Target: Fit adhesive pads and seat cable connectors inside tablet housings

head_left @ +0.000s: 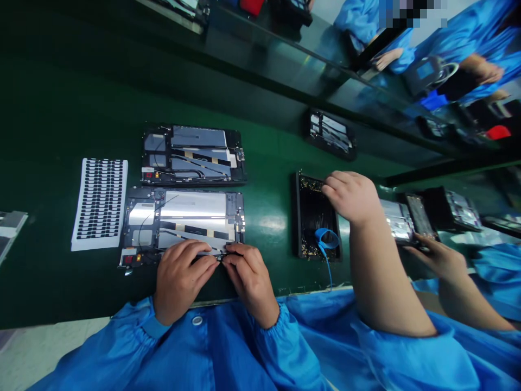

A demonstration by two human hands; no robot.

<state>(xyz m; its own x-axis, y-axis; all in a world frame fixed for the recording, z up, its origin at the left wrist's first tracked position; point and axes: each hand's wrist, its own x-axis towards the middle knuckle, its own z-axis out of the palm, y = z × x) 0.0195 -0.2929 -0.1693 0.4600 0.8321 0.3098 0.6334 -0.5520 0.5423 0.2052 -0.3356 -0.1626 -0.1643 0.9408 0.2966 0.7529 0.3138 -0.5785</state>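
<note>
Where the nearer uncovered tablet point(191, 205) lies flat on the green bench point(268, 136) before me, my left hand point(185, 279) and right hand point(252, 279) meet at its near edge, towards the right corner. Fingers and thumbs are drawn in narrow on both, tips almost touching; whether they pinch a small part or just the edge, I cannot tell. I take this step to be fine seating or connecting work along that edge. The next move, I judge, calls for steadying the frame with one hand and pressing lightly with the other, clear of the cables. Just beyond lies another uncovered tablet point(199, 137); a sticker sheet point(101, 203) sits to the left.
</note>
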